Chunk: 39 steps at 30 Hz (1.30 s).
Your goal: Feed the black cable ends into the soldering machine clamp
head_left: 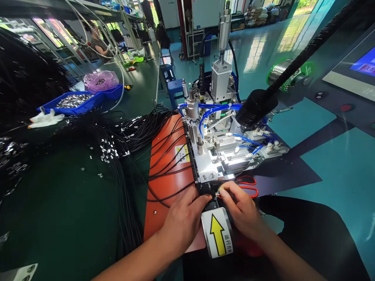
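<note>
At the near end of a metal machine [208, 166], my left hand [184, 214] is closed, its thumb stretched toward the black feed track. A black cable [159, 200] runs in under that hand, and its end is hidden by my fingers. Just right of it, my right hand [241, 207] pinches the thin coloured wires [217, 192] between thumb and forefinger. Red-handled scissors [252, 191] lie right behind the right hand. Below both hands sits a white plate with a yellow arrow [217, 233].
Several black cables lie across the orange board [168, 164]. Cable bundles with metal connectors [109, 151] cover the green table. A blue tray [74, 102] of small metal parts and a white glove [45, 118] are at left. A black hose [258, 107] slants over the machine. Another person [99, 45] sits far left.
</note>
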Tool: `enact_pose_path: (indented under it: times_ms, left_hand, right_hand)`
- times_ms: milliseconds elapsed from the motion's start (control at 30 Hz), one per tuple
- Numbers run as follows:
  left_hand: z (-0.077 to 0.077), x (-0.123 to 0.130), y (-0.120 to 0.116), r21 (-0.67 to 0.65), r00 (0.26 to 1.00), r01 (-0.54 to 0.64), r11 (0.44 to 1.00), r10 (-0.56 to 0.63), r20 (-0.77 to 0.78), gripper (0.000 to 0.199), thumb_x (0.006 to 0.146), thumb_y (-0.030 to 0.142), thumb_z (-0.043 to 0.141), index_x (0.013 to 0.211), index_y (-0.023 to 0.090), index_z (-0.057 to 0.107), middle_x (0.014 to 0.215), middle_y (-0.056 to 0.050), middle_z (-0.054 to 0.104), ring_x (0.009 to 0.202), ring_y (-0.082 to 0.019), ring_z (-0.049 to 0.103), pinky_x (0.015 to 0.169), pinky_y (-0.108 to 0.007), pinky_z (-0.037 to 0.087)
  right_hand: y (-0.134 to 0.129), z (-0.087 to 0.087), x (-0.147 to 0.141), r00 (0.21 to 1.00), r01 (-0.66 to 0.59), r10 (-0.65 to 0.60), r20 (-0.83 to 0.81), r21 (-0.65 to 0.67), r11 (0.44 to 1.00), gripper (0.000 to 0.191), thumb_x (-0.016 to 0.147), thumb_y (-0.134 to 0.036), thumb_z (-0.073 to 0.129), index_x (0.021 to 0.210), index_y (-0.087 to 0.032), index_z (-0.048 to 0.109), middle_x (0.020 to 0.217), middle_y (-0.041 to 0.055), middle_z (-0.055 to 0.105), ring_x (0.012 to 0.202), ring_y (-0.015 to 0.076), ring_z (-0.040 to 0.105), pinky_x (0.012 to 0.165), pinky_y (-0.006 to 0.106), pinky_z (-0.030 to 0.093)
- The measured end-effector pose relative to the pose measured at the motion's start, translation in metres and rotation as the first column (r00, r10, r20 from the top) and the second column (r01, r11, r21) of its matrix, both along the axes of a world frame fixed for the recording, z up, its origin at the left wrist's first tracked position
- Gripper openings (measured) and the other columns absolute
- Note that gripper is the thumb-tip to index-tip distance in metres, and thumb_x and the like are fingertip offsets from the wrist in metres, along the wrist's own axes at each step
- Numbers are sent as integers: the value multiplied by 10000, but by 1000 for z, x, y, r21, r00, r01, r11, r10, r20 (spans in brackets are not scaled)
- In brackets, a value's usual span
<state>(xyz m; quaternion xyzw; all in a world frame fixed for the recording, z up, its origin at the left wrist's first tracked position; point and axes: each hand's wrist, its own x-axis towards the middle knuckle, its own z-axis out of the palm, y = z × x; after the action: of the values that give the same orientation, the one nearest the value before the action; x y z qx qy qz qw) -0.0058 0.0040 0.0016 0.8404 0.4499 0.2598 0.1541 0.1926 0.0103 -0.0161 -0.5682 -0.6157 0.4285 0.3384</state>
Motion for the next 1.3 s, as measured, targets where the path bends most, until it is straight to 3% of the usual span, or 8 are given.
enact_pose_path:
  times_ms: [433, 867, 1300]
  left_hand:
    - [0, 0, -1, 18, 1000, -1, 1000, 0, 13, 244, 985, 144, 467, 1108, 173, 676, 842, -39, 525, 721, -153, 550, 578, -217, 462]
    - [0, 1, -1, 14, 999, -14, 1000, 15, -31, 252, 986, 151, 459, 1139, 188, 657, 914, -58, 553, 772, -171, 588, 615, -249, 510]
    - [-5, -2, -2, 105, 981, 6, 994, 15, -194, 268, 949, 126, 482, 1169, 222, 603, 959, -58, 539, 797, -201, 591, 658, -311, 541]
  right_hand:
    - [-2, 0, 1, 1000, -13, 13, 9, 6, 1000, 226, 1023, -340, 405, 882, -227, 540, 832, -7, 604, 778, 172, 573, 731, 287, 443]
    - [1, -1, 2, 999, -35, 35, 28, -4, 999, 253, 1020, -346, 396, 827, -224, 503, 770, -20, 555, 718, 162, 539, 687, 285, 423]
    - [4, 4, 2, 999, -41, 43, 32, -71, 997, 279, 1014, -368, 395, 811, -222, 521, 748, -24, 560, 700, 161, 537, 666, 283, 422]
